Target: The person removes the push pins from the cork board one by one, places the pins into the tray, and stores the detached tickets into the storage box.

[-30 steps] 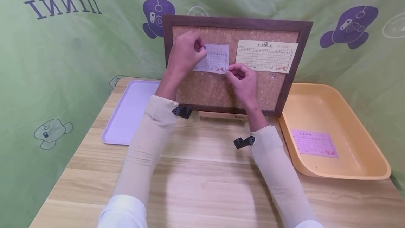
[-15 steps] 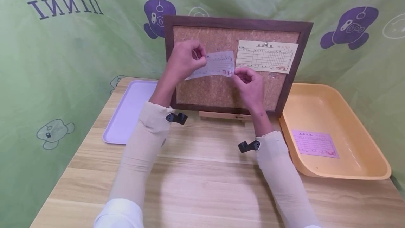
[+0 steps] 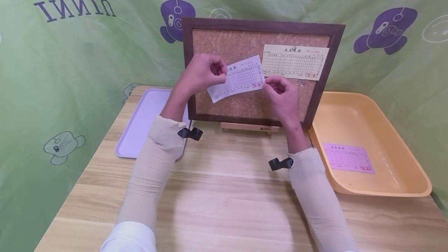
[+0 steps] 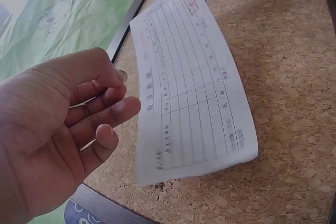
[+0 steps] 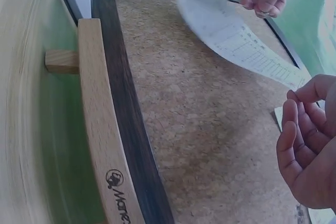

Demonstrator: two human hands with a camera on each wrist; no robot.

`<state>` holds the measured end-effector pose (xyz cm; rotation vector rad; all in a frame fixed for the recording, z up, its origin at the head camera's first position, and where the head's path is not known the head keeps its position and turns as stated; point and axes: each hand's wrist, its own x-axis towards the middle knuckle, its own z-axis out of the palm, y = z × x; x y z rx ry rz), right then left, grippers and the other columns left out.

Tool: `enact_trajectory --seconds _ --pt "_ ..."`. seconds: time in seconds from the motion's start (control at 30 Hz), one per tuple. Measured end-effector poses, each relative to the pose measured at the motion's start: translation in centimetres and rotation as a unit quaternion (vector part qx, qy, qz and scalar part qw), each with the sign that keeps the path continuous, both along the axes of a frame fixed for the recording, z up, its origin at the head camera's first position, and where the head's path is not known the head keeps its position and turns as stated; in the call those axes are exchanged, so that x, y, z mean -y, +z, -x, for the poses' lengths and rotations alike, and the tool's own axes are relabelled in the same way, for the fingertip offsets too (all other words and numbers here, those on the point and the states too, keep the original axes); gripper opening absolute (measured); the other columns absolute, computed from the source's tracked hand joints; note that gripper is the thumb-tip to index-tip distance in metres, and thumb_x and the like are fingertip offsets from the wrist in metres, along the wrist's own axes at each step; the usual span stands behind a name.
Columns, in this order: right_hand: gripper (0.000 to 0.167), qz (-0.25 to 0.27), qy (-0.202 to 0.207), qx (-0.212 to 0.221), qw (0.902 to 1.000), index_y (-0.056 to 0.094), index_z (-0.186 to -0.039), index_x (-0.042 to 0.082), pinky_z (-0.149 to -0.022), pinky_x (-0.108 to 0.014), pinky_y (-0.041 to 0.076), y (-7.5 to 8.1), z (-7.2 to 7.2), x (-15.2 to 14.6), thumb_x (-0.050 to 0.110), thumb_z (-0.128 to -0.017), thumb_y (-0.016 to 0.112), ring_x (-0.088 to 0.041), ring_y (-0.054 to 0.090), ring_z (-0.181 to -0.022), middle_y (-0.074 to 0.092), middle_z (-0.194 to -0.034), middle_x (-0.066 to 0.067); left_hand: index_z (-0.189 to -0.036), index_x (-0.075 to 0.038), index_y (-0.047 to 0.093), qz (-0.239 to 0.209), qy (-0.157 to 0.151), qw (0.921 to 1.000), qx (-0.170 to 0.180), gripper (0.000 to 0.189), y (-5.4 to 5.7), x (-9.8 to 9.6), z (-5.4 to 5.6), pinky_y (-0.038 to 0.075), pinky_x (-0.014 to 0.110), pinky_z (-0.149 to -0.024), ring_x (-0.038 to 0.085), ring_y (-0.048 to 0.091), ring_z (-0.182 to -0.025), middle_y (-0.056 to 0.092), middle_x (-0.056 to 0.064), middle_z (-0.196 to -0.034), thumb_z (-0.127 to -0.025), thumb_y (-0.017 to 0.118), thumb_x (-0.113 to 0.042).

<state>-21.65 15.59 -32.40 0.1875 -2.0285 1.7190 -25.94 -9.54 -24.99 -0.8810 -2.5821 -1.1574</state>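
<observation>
In the head view my right hand (image 3: 285, 98) pinches the lower right corner of a white receipt slip (image 3: 241, 76), which hangs tilted in front of the framed cork board (image 3: 231, 108). My left hand (image 4: 58, 103) is beside the slip's upper left part, its thumb and index finger pinching a small shiny pushpin (image 4: 122, 76), mostly hidden by the fingertips. A gap shows between these fingers and the paper in the left wrist view. The slip's free end curls away from the cork in the right wrist view. To the right, a cream receipt slip (image 3: 295, 63) is pinned to the board.
The board stands on a small wooden stand (image 3: 250, 127) at the back of the table (image 3: 224, 201). At left lies a lilac tray (image 3: 140, 127); at right, a yellow tray (image 3: 378, 127) holds a pink receipt slip (image 3: 349, 158). A green patterned cloth (image 3: 87, 69) hangs behind.
The white slip has come away from the cork, moving down and right and tilting, with the right hand on its corner. The left hand has moved lower, holding the pushpin.
</observation>
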Motion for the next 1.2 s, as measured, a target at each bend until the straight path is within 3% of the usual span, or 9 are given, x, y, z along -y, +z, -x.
enact_trajectory --seconds 0.17,0.5,0.8,0.97,1.2 --pt "0.020 -0.013 0.002 -0.004 0.9999 0.069 -0.107 -0.014 -0.063 -0.020 0.049 0.3 -0.8 -0.7 -0.001 -0.092 0.066 -0.016 0.062 -0.071 0.071 -0.091 -0.012 -0.084 -0.007 0.068 -0.006 -0.004 1.0000 0.006 0.006 -0.2 0.4 -0.4 0.045 0.025 -0.064 0.019 0.058 -0.071 0.066 0.007 -0.080 -0.082 0.067 -0.001" --pt "0.015 -0.027 -0.018 0.005 0.9995 0.075 -0.102 -0.002 -0.065 -0.023 0.054 1.5 -3.7 -2.7 0.008 -0.091 0.073 -0.027 0.067 -0.072 0.073 -0.091 -0.010 -0.087 -0.003 0.070 0.005 0.020 0.9996 0.018 0.006 -1.7 2.5 -1.8 0.046 0.024 -0.063 0.019 0.061 -0.073 0.068 0.008 -0.081 -0.082 0.067 -0.004" --pt "0.018 -0.081 -0.034 0.026 0.9958 0.074 -0.106 -0.002 -0.055 -0.018 0.047 2.3 -5.3 -4.3 0.010 -0.092 0.072 -0.014 0.066 -0.069 0.071 -0.089 -0.002 -0.086 -0.004 0.069 0.024 0.025 0.9994 0.009 0.006 -3.6 4.7 -2.6 0.046 0.025 -0.066 0.020 0.059 -0.072 0.065 0.007 -0.078 -0.082 0.066 -0.003" --pt "0.019 -0.119 -0.045 0.028 0.9915 0.073 -0.106 -0.005 -0.059 -0.017 0.048 2.2 -6.2 -5.5 0.008 -0.093 0.072 -0.009 0.063 -0.068 0.069 -0.085 0.006 -0.086 -0.003 0.068 0.031 0.035 0.9989 0.010 0.006 -4.9 6.1 -3.3 0.047 0.024 -0.066 0.020 0.059 -0.072 0.065 0.007 -0.077 -0.082 0.065 -0.001" --pt "0.018 -0.162 -0.094 0.026 0.9819 0.075 -0.106 -0.002 -0.064 -0.016 0.046 2.3 -7.8 -8.1 0.010 -0.092 0.074 -0.005 0.060 -0.072 0.066 -0.083 0.015 -0.085 -0.006 0.067 0.049 0.054 0.9970 0.027 0.007 -7.0 8.2 -4.0 0.047 0.030 -0.066 0.020 0.059 -0.073 0.064 0.005 -0.077 -0.081 0.065 0.000"
